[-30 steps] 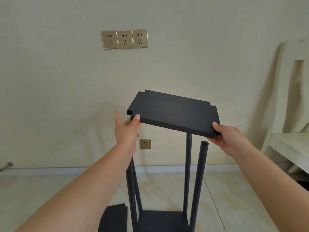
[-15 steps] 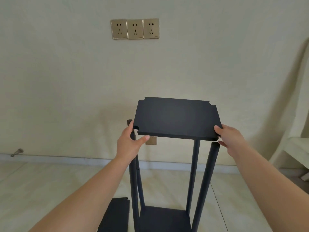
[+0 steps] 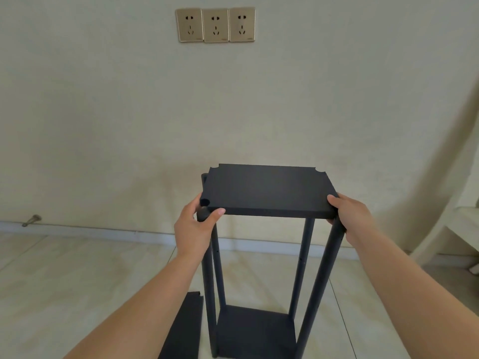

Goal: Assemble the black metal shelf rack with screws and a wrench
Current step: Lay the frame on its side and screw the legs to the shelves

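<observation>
Since the earlier frames the black shelf panel (image 3: 269, 190) has been lowered and levelled from a tilted position above the posts to a near-horizontal position at the post tops. At far left, a metal door stop (image 3: 31, 219) projects from the base of the wall. A spare black panel (image 3: 182, 330) lies flat on the tiled floor, just left of the frame. The left hand (image 3: 195, 228) reaches forward with the forearm extended; its thumb presses the panel's front edge and its fingers curl round the near-left corner, beside the notch above the front-left post (image 3: 208, 286). Three gold wall sockets (image 3: 215, 25) are mounted above. The bottom shelf (image 3: 255, 330) sits between the four upright posts. The right hand (image 3: 350, 216) grips the near-right corner, fingers over the top face, directly above the front-right post (image 3: 320, 286). A pale chair (image 3: 466, 226) stands at far right.
</observation>
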